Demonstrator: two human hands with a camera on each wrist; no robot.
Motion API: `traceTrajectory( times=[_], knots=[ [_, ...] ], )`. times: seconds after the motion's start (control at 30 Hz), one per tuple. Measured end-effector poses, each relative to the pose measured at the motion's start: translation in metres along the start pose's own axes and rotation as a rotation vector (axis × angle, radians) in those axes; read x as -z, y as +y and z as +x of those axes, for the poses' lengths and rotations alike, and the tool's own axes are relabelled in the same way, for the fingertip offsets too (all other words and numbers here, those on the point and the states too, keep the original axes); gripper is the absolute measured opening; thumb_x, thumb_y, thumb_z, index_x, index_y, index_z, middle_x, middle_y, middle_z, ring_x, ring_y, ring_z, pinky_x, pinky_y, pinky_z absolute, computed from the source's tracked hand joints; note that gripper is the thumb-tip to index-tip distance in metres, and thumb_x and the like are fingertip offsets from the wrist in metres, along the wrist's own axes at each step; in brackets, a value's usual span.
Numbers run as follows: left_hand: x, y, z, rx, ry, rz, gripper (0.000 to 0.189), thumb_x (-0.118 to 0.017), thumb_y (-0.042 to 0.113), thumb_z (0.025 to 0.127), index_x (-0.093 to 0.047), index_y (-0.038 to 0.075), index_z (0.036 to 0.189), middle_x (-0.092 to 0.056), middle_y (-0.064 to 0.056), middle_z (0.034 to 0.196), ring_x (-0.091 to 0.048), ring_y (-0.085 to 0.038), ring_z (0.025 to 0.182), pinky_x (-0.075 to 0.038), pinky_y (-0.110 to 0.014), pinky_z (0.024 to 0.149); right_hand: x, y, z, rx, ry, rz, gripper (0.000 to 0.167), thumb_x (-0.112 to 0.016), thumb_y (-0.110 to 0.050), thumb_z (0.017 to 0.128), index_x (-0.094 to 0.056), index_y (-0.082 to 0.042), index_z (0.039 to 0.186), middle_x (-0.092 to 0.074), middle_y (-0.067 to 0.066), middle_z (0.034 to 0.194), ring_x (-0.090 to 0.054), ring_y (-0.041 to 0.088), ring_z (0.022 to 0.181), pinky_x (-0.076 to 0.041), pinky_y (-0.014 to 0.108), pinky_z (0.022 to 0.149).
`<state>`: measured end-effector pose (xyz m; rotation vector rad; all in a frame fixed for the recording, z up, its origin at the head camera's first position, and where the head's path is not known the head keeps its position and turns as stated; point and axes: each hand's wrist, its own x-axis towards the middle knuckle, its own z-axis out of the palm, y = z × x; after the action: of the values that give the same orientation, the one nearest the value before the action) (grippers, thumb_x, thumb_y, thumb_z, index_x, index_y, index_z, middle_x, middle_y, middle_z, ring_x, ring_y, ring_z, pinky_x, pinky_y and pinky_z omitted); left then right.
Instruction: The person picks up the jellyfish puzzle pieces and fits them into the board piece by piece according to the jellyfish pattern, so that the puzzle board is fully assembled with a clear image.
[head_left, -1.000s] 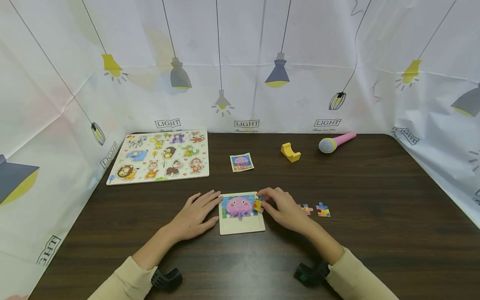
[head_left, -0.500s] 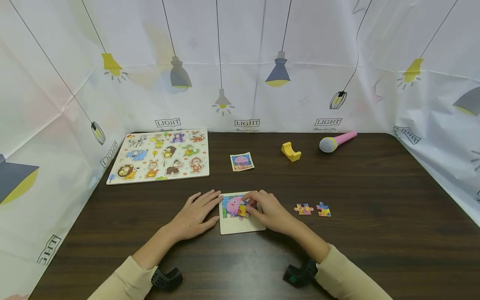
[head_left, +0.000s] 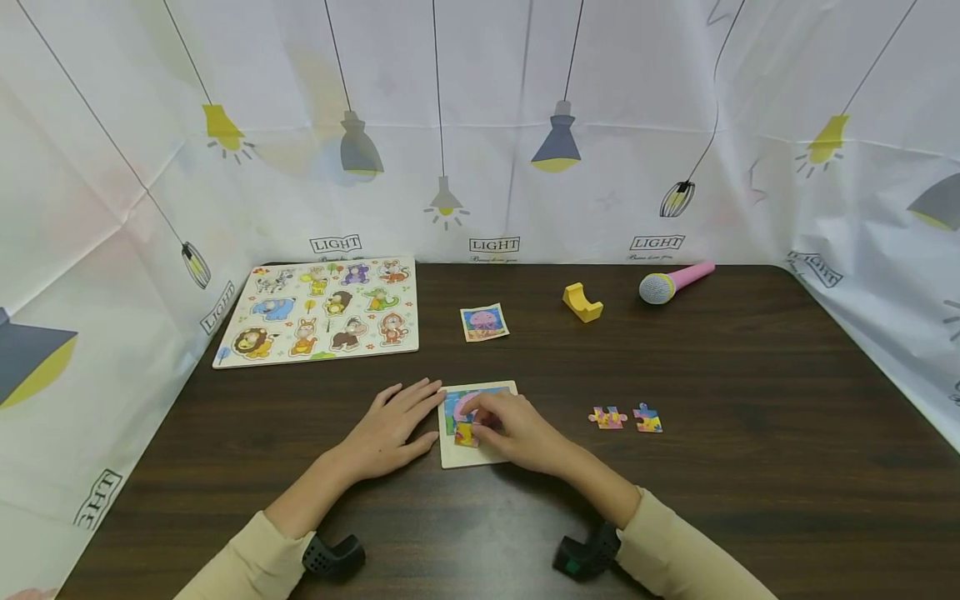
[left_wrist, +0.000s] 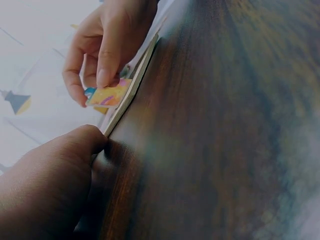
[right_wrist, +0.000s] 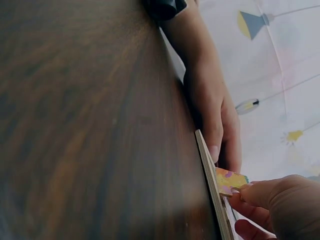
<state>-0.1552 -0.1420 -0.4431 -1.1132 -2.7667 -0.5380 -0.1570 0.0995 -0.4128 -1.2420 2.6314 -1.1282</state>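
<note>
My right hand (head_left: 517,429) pinches a yellow jigsaw piece (head_left: 466,434) between thumb and fingers, over the lower left part of a small wooden puzzle tray (head_left: 459,458). In the left wrist view the jigsaw piece (left_wrist: 111,94) is tilted close over the tray's surface. A pink jellyfish picture fills the tray's upper part, partly hidden by my right fingers. My left hand (head_left: 393,433) lies flat on the table with its fingers straight, fingertips and thumb at the tray's left edge. Two more jigsaw pieces, one pink and yellow (head_left: 607,418) and one blue and yellow (head_left: 647,418), lie to the right.
A jellyfish picture card (head_left: 483,322) lies behind the tray. Further back are a large animal puzzle board (head_left: 322,317) on the left, a yellow curved block (head_left: 581,303) and a pink toy microphone (head_left: 675,283) on the right. A printed curtain (head_left: 480,125) borders the table.
My right hand has carried the yellow jigsaw piece leftward across the tray, from its right edge to the lower left. My left hand has stayed in place.
</note>
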Motion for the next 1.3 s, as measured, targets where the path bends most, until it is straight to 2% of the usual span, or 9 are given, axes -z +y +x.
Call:
traceTrajectory(
  times=[0.27,0.47,0.73,0.9,1.07,1.3],
  knots=[
    [0.001,0.0,0.0,-0.005,0.008,-0.001,0.056,-0.048,0.036,0.094,-0.036,0.009,0.142,-0.032,-0.006,0.146,-0.025,-0.022,0.135,-0.019,-0.052,0.104,-0.006,-0.003,0.002,0.036,-0.01,-0.003,0.017,-0.062,-0.01,0.088,-0.062,-0.007,0.104,-0.06,-0.006,0.084,-0.052,0.008,0.08,-0.044,0.026,0.073],
    [0.002,0.002,0.0,-0.005,-0.001,0.004,0.056,-0.047,0.036,0.094,-0.036,0.009,0.142,-0.031,-0.007,0.146,-0.024,-0.023,0.135,-0.019,-0.052,0.104,-0.009,-0.005,0.001,0.042,-0.008,-0.089,0.017,-0.063,-0.012,0.086,-0.065,-0.009,0.103,-0.059,-0.009,0.081,-0.048,0.009,0.08,-0.04,0.029,0.076],
    [0.001,0.002,0.0,-0.009,0.0,0.005,0.056,-0.047,0.035,0.094,-0.036,0.008,0.142,-0.031,-0.008,0.146,-0.024,-0.023,0.135,-0.019,-0.053,0.104,-0.012,-0.006,-0.002,-0.022,-0.019,-0.218,0.025,-0.064,-0.022,0.086,-0.069,-0.014,0.11,-0.055,-0.004,0.094,-0.042,0.015,0.089,-0.03,0.033,0.072],
    [0.001,0.002,0.0,-0.008,0.006,0.005,0.056,-0.047,0.036,0.094,-0.036,0.009,0.142,-0.032,-0.008,0.146,-0.025,-0.023,0.135,-0.019,-0.053,0.103,-0.013,-0.007,-0.002,-0.022,-0.007,-0.255,0.028,-0.067,-0.024,0.084,-0.069,-0.015,0.11,-0.055,-0.003,0.097,-0.042,0.016,0.092,-0.029,0.035,0.072],
    [0.001,0.001,0.0,-0.008,0.005,0.014,0.056,-0.047,0.036,0.094,-0.035,0.009,0.142,-0.031,-0.007,0.146,-0.025,-0.023,0.135,-0.02,-0.053,0.103,-0.013,-0.008,-0.001,-0.038,0.012,-0.24,0.025,-0.07,-0.023,0.081,-0.07,-0.014,0.104,-0.056,-0.002,0.098,-0.043,0.017,0.094,-0.03,0.037,0.075],
    [0.001,0.001,0.0,-0.006,0.004,0.009,0.056,-0.048,0.036,0.094,-0.036,0.009,0.142,-0.032,-0.007,0.146,-0.024,-0.022,0.135,-0.019,-0.052,0.104,-0.014,-0.008,-0.001,-0.071,0.049,-0.219,0.014,-0.074,-0.024,0.077,-0.067,-0.018,0.087,-0.058,-0.005,0.096,-0.041,0.015,0.091,-0.03,0.035,0.074]
  ],
)
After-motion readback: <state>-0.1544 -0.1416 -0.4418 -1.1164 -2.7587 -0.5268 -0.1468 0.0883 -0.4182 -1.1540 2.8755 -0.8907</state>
